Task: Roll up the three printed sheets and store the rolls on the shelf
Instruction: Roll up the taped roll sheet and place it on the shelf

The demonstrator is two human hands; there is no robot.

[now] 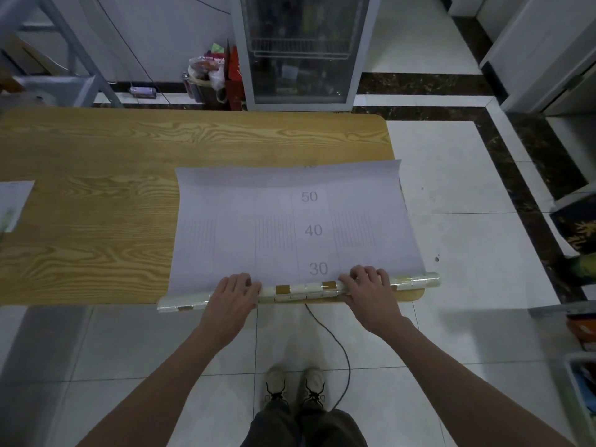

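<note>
Currently the wooden table (96,150) is carrying the work, and the big pale sheet (242,227), numbered 50, 40 and 30 on its upturned side, is lying across the table's right half. Its right margin is hanging past the table edge, and its far edge is lifting slightly.

Along the near edge, the sheet's closest part is already sitting wound into a roll (300,290), showing a tile pattern on its outside. The roll's right end is jutting beyond the table's rounded corner.

Both hands are resting on top of the roll. The left hand (233,295) is curling its fingers over it left of centre, and the right hand (367,291) is doing the same nearer the right end, so each is gripping the roll.

A second sheet (13,201) is waiting flat at the table's far left edge; I am not seeing a third.

Most of this sheet is still lying flat, so, as I am judging it, the rolling is only beginning. If one hand is pushing ahead of the other, the roll is likely to go cone-shaped. The unsupported right margin is also liable to crease or drag the roll askew. With the roll sitting so close to the near edge, loosening the grip is risking it springing open or dropping off.

A cable (338,343) is trailing across the floor by the feet and could be snagging a step.
</note>
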